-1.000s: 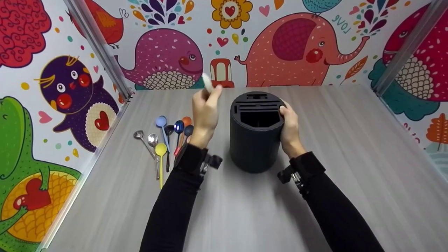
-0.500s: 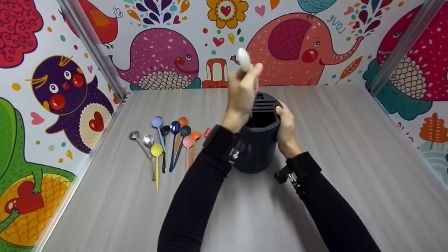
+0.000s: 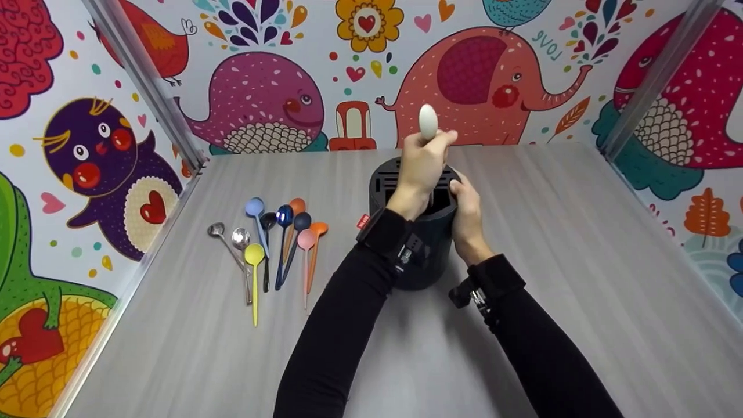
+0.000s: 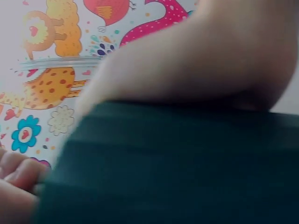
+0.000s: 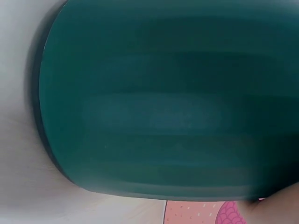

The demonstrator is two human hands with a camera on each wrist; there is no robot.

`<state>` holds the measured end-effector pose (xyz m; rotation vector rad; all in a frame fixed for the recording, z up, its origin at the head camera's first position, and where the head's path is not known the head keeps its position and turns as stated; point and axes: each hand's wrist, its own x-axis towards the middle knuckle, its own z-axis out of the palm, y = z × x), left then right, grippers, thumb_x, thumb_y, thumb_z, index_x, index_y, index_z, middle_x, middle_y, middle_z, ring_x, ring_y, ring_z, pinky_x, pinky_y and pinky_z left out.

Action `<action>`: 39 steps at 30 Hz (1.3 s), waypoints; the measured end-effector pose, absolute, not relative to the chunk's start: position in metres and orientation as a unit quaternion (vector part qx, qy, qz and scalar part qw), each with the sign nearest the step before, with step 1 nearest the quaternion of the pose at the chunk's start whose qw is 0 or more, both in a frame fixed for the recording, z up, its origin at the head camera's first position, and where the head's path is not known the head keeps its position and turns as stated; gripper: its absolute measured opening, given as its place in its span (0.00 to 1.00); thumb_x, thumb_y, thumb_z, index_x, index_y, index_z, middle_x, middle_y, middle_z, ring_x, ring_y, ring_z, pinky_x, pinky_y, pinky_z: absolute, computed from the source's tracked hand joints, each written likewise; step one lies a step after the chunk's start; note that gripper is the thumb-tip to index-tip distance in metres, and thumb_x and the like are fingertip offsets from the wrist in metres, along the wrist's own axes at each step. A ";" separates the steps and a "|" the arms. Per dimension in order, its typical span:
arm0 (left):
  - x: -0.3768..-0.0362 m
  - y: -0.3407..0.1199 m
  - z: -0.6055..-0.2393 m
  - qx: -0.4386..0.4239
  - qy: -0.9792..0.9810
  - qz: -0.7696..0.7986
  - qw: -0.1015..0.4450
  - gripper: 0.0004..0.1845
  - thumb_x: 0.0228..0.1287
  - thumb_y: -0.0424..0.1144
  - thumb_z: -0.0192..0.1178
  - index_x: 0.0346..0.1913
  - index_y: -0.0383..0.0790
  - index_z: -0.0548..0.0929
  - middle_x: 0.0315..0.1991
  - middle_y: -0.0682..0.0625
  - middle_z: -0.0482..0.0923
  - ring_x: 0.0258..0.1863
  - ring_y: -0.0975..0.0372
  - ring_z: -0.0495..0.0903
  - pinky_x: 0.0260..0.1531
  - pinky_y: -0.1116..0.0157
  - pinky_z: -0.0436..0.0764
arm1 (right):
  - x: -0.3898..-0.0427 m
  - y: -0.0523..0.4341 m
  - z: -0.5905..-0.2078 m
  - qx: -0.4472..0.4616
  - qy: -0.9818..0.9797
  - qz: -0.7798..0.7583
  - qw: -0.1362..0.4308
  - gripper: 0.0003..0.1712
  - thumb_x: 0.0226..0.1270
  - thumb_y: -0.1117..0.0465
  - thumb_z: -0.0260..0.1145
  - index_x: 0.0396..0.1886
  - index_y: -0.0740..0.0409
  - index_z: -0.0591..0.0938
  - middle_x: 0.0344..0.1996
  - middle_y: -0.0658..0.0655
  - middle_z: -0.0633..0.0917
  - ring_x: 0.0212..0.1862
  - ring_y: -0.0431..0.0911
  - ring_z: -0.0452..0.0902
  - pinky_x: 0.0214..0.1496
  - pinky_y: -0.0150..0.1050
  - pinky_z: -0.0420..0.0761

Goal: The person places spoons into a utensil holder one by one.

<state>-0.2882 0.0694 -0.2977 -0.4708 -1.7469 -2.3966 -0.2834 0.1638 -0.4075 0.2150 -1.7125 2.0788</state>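
In the head view my left hand (image 3: 422, 168) grips a white spoon (image 3: 428, 121) bowl-up, over the top of a dark green utensil holder (image 3: 422, 261). Its handle is mostly hidden by the hand; a thin part shows at the large opening. My right hand (image 3: 467, 215) holds the holder's right side, thumb by the rim. The holder stands upright, with slots in its lid and a red tag (image 3: 364, 221) at its left. Its wall (image 5: 154, 112) fills most of the right wrist view, and the left wrist view shows the wall (image 4: 173, 163) below my left hand (image 4: 201, 60).
Several spoons lie left of the holder, among them a yellow spoon (image 3: 254, 253), a pink spoon (image 3: 307, 240), a light blue spoon (image 3: 255, 207) and a silver ladle-like spoon (image 3: 216, 230). Printed panels (image 3: 360, 75) wall the grey table (image 3: 551, 232) at the back and sides.
My left hand has carried the white spoon rightward from beside the holder to above it, then lowered it toward the opening. My right hand stays on the holder.
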 end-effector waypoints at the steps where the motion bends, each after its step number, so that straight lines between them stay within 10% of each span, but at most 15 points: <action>1: -0.289 0.069 -0.301 -0.151 -0.586 -0.793 0.071 0.25 0.69 0.28 0.57 0.14 0.45 0.63 0.13 0.56 0.54 0.16 0.65 0.55 0.24 0.69 0.58 | -0.283 0.163 -0.408 0.078 -0.620 0.750 0.217 0.27 0.71 0.61 0.48 0.63 0.69 0.78 0.50 0.58 0.84 0.49 0.44 0.79 0.55 0.35 0.75; 11: -0.289 0.064 -0.312 -0.168 -0.633 -0.753 0.065 0.04 0.66 0.33 0.66 0.35 0.38 0.81 0.30 0.53 0.78 0.32 0.65 0.76 0.36 0.70 0.75 | -0.283 0.157 -0.408 0.089 -0.629 0.741 0.217 0.22 0.72 0.61 0.48 0.55 0.67 0.81 0.43 0.54 0.84 0.46 0.44 0.78 0.53 0.36 0.75; 18: -0.290 0.057 -0.311 -0.188 -0.671 -0.715 0.056 0.38 0.67 0.49 0.64 0.77 0.46 0.63 0.73 0.47 0.65 0.71 0.64 0.65 0.65 0.64 0.69 | -0.283 0.156 -0.409 0.087 -0.632 0.741 0.210 0.26 0.71 0.60 0.48 0.63 0.67 0.79 0.51 0.56 0.85 0.53 0.44 0.78 0.61 0.37 0.72; 39: -0.288 0.006 -0.300 -0.185 -0.721 -0.660 0.106 0.44 0.69 0.56 0.59 0.82 0.55 0.51 0.82 0.58 0.47 0.77 0.69 0.47 0.75 0.45 0.50 | -0.281 0.167 -0.408 0.087 -0.643 0.728 0.222 0.28 0.70 0.60 0.47 0.65 0.66 0.78 0.57 0.62 0.82 0.58 0.47 0.77 0.65 0.39 0.69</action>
